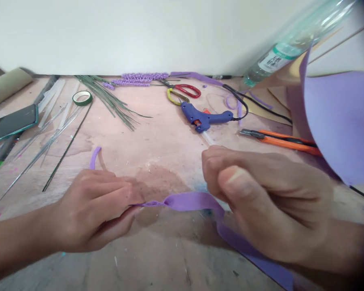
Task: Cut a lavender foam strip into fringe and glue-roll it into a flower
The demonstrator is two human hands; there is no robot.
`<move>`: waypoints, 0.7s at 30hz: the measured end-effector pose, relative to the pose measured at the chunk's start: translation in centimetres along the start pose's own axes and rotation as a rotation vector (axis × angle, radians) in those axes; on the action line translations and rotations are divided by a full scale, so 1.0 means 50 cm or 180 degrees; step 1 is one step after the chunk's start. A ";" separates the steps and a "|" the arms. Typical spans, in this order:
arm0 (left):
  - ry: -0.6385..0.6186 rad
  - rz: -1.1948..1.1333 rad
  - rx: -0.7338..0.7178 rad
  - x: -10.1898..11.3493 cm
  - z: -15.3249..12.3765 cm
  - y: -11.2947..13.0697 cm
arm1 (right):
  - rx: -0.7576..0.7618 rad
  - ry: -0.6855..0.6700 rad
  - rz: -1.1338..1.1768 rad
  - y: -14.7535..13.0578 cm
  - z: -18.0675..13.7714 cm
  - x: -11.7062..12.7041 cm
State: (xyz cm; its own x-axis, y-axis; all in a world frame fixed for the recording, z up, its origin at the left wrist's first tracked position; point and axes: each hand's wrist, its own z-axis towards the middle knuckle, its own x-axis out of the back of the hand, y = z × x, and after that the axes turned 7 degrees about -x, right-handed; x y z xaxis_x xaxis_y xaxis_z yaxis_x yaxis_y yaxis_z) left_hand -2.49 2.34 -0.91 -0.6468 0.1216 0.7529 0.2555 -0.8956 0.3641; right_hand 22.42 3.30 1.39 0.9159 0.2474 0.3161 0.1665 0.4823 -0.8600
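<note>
My left hand [100,206] is closed, with thumb and fingers pinched on a purple strip [188,201] of thin, paper-like material. Beside those fingers the strip is twisted narrow, then widens and runs flat to the right. A short curled purple end [95,157] shows above my left knuckles. My right hand [257,198] is curled into a fist with its thumb pressed on the fingers; whatever it grips is hidden. Past this hand the strip bends down and trails toward the lower right, partly behind it.
A blue glue gun [200,115], scissors [183,93] and an orange cutter [285,141] lie beyond my right hand. Green stems [109,99], purple flower spikes [142,79], green tape [82,98], metal wires [45,145] and a phone [12,123] lie farther back. A bottle [279,56] leans right, near purple sheets [339,121].
</note>
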 end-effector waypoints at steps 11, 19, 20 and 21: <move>-0.0211 -0.0105 -0.0035 0.000 -0.005 -0.003 | -0.0108 -0.1109 0.0039 0.031 -0.008 -0.055; -0.0234 -0.0023 -0.0083 0.007 0.000 0.003 | 0.0041 -0.0923 0.0079 0.043 -0.026 -0.054; -0.0206 -0.0016 -0.0094 0.007 0.001 0.003 | 0.0064 -0.0889 0.0100 0.043 -0.027 -0.054; -0.0187 -0.0026 -0.0108 0.007 0.001 0.004 | 0.0094 -0.0858 0.0128 0.044 -0.027 -0.054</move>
State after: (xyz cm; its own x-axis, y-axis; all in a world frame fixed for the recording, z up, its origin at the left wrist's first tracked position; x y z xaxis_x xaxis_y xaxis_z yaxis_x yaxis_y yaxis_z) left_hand -2.64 2.24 -0.56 -0.6053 0.1530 0.7812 0.2252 -0.9083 0.3524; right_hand 20.80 2.55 -1.92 0.7906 0.4797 0.3806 0.1177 0.4909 -0.8632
